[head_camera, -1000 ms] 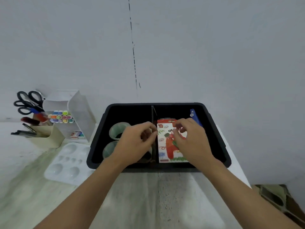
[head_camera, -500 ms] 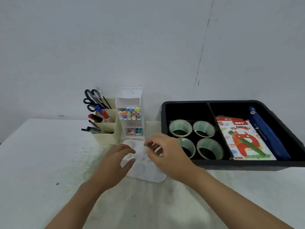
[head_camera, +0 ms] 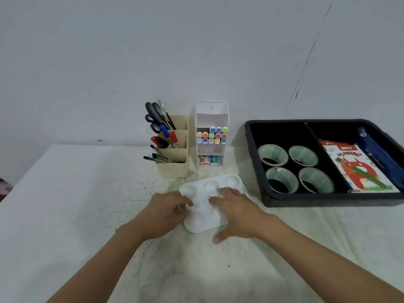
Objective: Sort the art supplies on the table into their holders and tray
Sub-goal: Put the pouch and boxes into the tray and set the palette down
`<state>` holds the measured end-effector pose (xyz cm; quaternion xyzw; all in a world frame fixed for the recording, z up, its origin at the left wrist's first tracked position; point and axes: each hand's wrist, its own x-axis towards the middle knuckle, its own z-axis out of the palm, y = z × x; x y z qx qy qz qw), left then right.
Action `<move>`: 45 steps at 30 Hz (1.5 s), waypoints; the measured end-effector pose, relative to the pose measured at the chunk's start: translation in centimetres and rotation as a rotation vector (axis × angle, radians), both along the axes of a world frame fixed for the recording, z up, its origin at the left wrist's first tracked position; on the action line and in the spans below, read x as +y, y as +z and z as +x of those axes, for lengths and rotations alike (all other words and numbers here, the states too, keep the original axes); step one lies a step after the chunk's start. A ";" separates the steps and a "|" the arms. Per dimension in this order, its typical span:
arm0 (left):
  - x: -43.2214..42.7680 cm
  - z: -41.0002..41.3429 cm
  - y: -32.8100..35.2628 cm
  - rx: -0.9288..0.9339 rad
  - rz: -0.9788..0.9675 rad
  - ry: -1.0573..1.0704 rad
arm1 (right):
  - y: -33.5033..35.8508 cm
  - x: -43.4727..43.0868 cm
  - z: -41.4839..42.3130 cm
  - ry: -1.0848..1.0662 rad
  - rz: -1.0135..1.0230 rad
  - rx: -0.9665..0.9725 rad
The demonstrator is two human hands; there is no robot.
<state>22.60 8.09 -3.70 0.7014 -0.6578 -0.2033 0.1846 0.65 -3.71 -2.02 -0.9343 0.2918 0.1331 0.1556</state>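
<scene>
Forearms come in bare from the near edge of the bench (head_camera: 65,215) and converge on a white paint palette (head_camera: 203,216) that lies flat on the stained cloth at its middle. The left hand (head_camera: 168,212) sits at the palette's left edge, knuckles up, its fingers curled in and pinching that edge. The right hand (head_camera: 237,215) lies across the palette's right side, palm down, fingers spread and fairly straight over the wells, the thumb stretched out towards the near side and resting on the cloth just off the palette's corner. The two hands are apart, with a strip of palette showing between them.

Just beyond the palette stands a beige pen holder (head_camera: 175,167), stepped in tiers, with pens (head_camera: 157,158) in the lowest and scissors (head_camera: 154,113) upright in the highest. Just beside it on the right stands a white marker rack (head_camera: 211,114) with rows of coloured markers (head_camera: 212,135). To the right of the palette, near but apart from it, sits a black tray (head_camera: 328,200) split by a divider. Its left compartment holds four greenish rolls (head_camera: 273,155). Its right compartment holds an oil pastels box (head_camera: 358,169) lying flat, with a blue pouch (head_camera: 376,147) along its far side. A pale wall (head_camera: 196,51) closes the back.
</scene>
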 end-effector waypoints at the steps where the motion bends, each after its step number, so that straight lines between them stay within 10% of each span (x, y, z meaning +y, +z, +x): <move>1: -0.1 0.2 -0.2 -0.008 -0.027 0.044 | 0.2 -0.1 0.2 0.012 -0.033 -0.020; 7: -0.7 -0.2 -0.5 -0.213 0.139 0.117 | 0.7 0.1 0.6 0.158 -0.204 -0.024; 14: -1.0 0.6 1.8 0.201 -0.004 0.162 | 1.3 -0.1 -0.9 0.282 -0.315 -0.249; 20: -1.0 -0.4 6.4 0.285 -0.203 0.086 | 3.8 -0.6 -1.9 0.063 -0.217 -0.623; 27: -2.7 -2.1 9.6 0.259 -0.437 0.104 | 7.0 -0.6 -3.1 -0.343 0.380 -1.082; 32: -5.8 -5.7 12.0 0.600 -0.453 0.167 | 9.1 -2.7 -5.6 -0.572 0.572 -1.340; 45: -23.9 -22.6 15.8 0.618 -0.561 0.093 | 13.2 -19.8 -22.7 -0.607 0.224 -1.367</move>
